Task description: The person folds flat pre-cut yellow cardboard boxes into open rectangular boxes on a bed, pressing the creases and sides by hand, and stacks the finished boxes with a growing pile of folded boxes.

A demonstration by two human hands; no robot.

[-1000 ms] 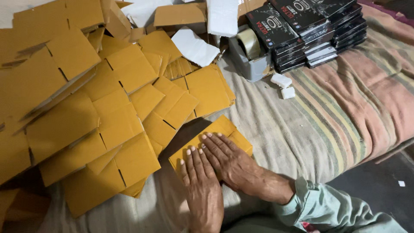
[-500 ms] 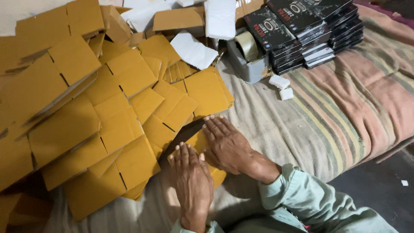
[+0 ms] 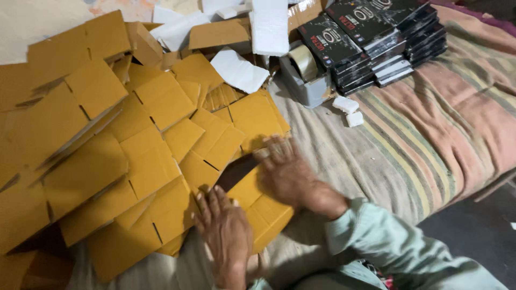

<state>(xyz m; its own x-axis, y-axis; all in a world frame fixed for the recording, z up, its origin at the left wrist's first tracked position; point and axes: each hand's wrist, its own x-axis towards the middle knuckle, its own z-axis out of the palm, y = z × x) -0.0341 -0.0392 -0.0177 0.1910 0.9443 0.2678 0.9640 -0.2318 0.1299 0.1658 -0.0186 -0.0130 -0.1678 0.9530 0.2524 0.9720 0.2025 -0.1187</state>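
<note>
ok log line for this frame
left hand flat on cardboard box | right hand lifting its flap | box lies on flat-box pile

Two hands: left hand [image 3: 228, 233], right hand [image 3: 287, 172], both on one flat cardboard box blank [image 3: 258, 201]. Pile of cardboard blanks [image 3: 134, 139]: too many to count. One tape dispenser [image 3: 306, 75]. Two small white blocks [image 3: 348, 110]. Three stacks of black packs [image 3: 376, 37]. Loose white sheets [image 3: 239, 70]: about four.
</note>
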